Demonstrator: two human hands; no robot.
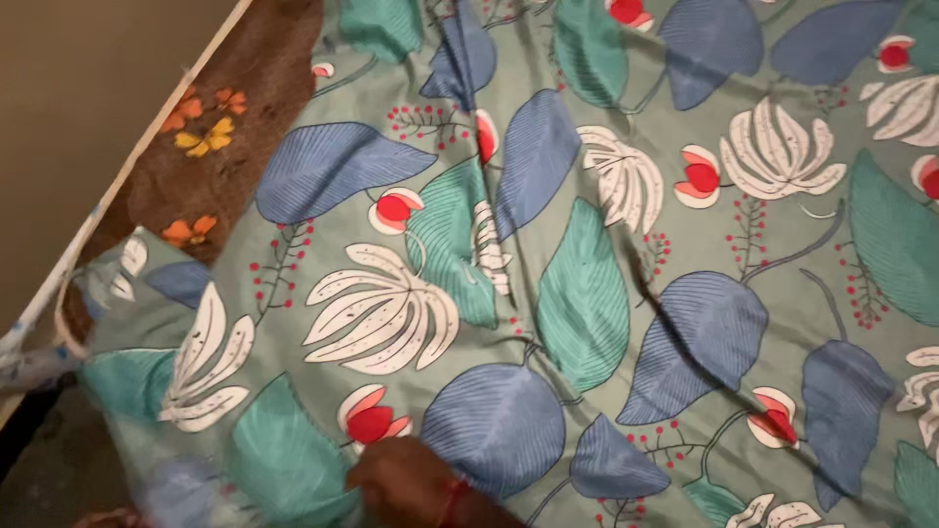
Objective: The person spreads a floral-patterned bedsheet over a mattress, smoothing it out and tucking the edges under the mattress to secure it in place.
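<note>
- One hand (pixel 396 481) shows at the bottom edge of the head view, knuckles up, with a red thread band at the wrist (pixel 452 501).
- Which hand it is cannot be told from this view; the forearm enters from the lower right, and no second hand is in sight.
- The hand rests on the bedsheet (pixel 587 244), fingers curled down into the cloth near its lower left part. Whether they pinch a fold or only press on it cannot be told, as the fingertips are hidden and blurred.
- The bedsheet is grey-green, printed with large blue and teal leaves, white leaves and red buds. It lies spread across most of the view, with creases running through the middle and right.
- Its left corner (pixel 147 323) hangs loose and folded over the edge of the bed.
- Under it at upper left shows a brown mattress (pixel 230 147) with orange and yellow flowers and pale piping along its edge.
- Beyond the mattress is a plain tan floor (pixel 68 117).
- No containers are in view.
</note>
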